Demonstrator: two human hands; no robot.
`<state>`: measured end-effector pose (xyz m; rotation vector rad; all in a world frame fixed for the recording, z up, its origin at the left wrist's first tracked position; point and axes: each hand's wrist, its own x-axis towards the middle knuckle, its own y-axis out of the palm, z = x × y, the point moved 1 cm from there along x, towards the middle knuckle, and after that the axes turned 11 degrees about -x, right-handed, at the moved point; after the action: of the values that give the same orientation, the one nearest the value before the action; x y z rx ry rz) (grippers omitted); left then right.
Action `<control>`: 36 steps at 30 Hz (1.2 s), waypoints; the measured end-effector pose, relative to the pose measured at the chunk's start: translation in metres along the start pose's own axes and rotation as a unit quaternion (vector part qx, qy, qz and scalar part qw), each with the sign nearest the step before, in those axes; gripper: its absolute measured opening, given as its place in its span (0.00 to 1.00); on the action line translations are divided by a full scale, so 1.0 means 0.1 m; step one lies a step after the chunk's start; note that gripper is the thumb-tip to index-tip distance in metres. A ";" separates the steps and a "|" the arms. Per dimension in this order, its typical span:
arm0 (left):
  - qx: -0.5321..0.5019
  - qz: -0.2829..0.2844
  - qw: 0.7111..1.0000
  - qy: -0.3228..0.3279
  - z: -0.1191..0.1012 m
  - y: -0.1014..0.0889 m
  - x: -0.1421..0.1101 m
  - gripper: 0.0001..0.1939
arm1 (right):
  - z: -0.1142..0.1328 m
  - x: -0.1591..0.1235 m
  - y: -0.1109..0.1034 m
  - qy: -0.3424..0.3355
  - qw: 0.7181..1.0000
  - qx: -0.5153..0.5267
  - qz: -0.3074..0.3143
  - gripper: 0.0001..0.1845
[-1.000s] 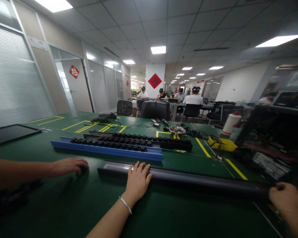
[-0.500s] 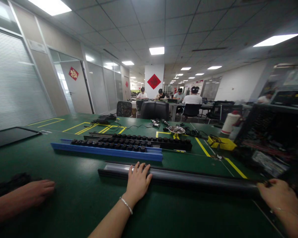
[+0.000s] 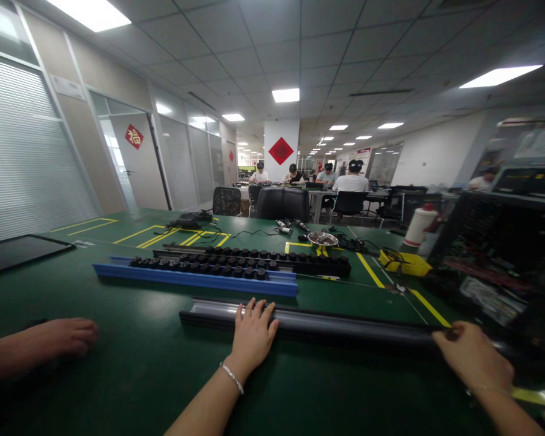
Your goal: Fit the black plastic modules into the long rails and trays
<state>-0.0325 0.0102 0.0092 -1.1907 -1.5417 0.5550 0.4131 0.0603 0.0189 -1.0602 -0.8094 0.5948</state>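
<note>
A long black channel-shaped rail (image 3: pixel 345 324) lies across the green table in front of me, its hollow side showing a grey sheen. My left hand (image 3: pixel 254 330), with a silvery bracelet on the wrist, rests on the rail left of its middle, fingers spread over the far edge. Toward the rail's right part, my right hand (image 3: pixel 475 354) has thumb and fingers pinched together at the channel. A small dark piece shows at its fingertips, too blurred to name. Beyond the rail, a blue rail (image 3: pixel 200 278) stands beside rows of black knobbed parts (image 3: pixel 227 265).
Another person's hand (image 3: pixel 70 338) reaches in from the left. A metal dish (image 3: pixel 323 239), yellow tray (image 3: pixel 406 262) and white bottle (image 3: pixel 420 226) stand farther back. An open-sided dark equipment case (image 3: pixel 495 254) is at the right. A dark flat panel (image 3: pixel 22 251) lies left.
My right hand has moved left along the black rail. My left hand has stayed on it. The other person's hand at the left has shifted slightly up.
</note>
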 end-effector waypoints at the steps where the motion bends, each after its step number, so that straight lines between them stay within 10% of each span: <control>1: 0.000 0.000 1.000 0.000 0.00 0.00 0.00 0.20 | 0.05 -0.05 -0.02 -0.010 1.000 -0.003 0.017 0.26; 36: -0.017 -0.010 1.000 0.002 -0.03 0.01 0.00 0.20 | 1.82 -1.50 -0.07 -0.235 0.953 0.177 0.076 0.15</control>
<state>-0.0291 0.0103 0.0093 -1.2002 -1.5626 0.5156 0.1785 0.0375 0.0287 -0.6578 -0.9913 1.1067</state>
